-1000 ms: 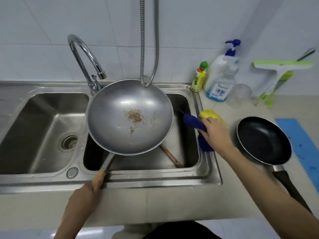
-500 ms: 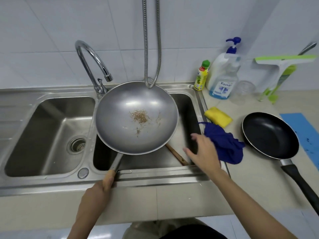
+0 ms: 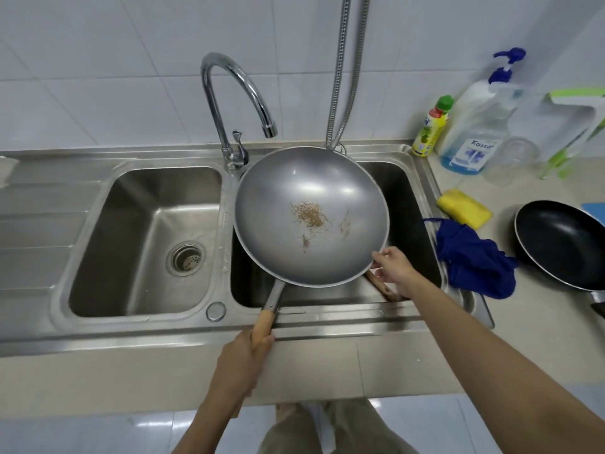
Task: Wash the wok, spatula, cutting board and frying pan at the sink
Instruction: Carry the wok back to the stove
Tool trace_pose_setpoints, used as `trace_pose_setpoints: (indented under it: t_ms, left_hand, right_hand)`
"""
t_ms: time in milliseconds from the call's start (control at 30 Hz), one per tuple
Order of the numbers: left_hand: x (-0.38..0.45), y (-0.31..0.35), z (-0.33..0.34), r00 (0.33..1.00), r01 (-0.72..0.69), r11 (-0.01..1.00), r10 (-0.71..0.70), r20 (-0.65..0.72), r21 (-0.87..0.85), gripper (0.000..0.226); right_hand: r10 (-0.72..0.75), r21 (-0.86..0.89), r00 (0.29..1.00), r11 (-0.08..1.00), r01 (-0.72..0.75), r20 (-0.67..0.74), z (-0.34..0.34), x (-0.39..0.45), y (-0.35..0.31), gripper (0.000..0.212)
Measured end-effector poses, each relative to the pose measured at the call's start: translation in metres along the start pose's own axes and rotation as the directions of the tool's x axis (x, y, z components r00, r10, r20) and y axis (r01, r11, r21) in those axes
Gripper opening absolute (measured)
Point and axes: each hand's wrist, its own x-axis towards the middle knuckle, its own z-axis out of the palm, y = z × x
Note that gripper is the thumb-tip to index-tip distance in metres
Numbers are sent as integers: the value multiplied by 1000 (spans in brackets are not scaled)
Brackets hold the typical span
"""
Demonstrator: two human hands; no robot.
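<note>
The left hand point(image 3: 244, 358) grips the wok point(image 3: 311, 214) handle over the sink point(image 3: 343, 317). The right hand point(image 3: 394, 270) pinches its rim, a blue cloth point(image 3: 474, 260) beside those fingers.

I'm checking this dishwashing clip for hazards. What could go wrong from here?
The grey metal wok, with brown food residue, is held over the right steel basin by its wooden handle in the left hand; the right hand steadies its rim. It might tip or knock the curved chrome faucet.

Person is wearing khaki trousers point(image 3: 343, 427), showing at bottom centre of frame; both forearms are showing bare, no sleeves, hands ungloved.
</note>
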Motion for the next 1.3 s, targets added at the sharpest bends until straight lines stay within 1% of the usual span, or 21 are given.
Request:
trace_pose_setpoints:
  t_ms: [100, 200, 300, 400, 500, 567, 700, 800, 933, 1000, 1067, 1133, 1200, 1267, 1300]
  left_hand:
    - [-4, -8, -12, 998, -29, 998, 26, 53, 58, 30]
    - [-5, -16, -23, 993, -88, 989, 77, 94, 119, 30]
    - [-6, -18, -28, 979, -167, 979, 150, 138, 120, 29]
    - [-5, -14, -29, 960, -242, 964, 222, 173, 107, 30]
    - [-4, -3, -25, 933, -322, 935, 287, 217, 150, 28]
    - [-3, 7, -22, 911, -377, 909, 329, 248, 178, 28]
    - [-4, 36, -18, 852, -485, 860, 425, 307, 156, 29]
    - [-5, 65, -11, 821, -527, 840, 465, 331, 128, 35]
    - [-17, 108, 7, 746, -637, 757, 558, 363, 143, 38]
    - [-28, 132, 22, 700, -692, 704, 603, 381, 158, 35]
    - [-44, 158, 44, 645, -739, 662, 642, 414, 124, 33]
    - [-65, 184, 73, 602, -749, 661, 649, 465, 45, 35]
    - [-89, 209, 107, 563, -737, 675, 645, 517, -40, 38]
    - [-117, 234, 144, 513, -742, 665, 648, 563, -88, 38]
    - [-132, 247, 163, 488, -751, 653, 652, 581, -101, 37]
  right_hand:
    - [-10, -43, 997, 999, 7, -74, -7, -21, 10, 20]
    - [-72, -70, 991, 995, 64, -109, -20, -46, 28, 15]
    - [-123, -11, 979, 992, 122, -160, -38, -74, 38, 17]
    - [-119, 39, 964, 991, 132, -238, -53, -102, 46, 20]
    - [-100, 74, 942, 989, 131, -322, -68, -129, 55, 21]
    - [-109, 105, 926, 982, 156, -361, -82, -145, 58, 21]
    - [-132, 127, 889, 970, 207, -438, -112, -170, 58, 18]
    - [-143, 128, 860, 964, 232, -490, -138, -189, 62, 18]
    - [-210, 94, 822, 949, 302, -529, -178, -219, 81, 19]
    - [-188, 129, 795, 940, 316, -577, -203, -235, 91, 21]
    - [-155, 168, 753, 927, 334, -640, -232, -253, 103, 21]
    - [-112, 205, 710, 916, 346, -695, -263, -272, 120, 19]
    - [-87, 225, 682, 907, 356, -726, -296, -292, 141, 20]
    - [-66, 242, 649, 896, 373, -758, -332, -312, 166, 21]
    - [-51, 246, 621, 891, 383, -782, -351, -321, 178, 21]
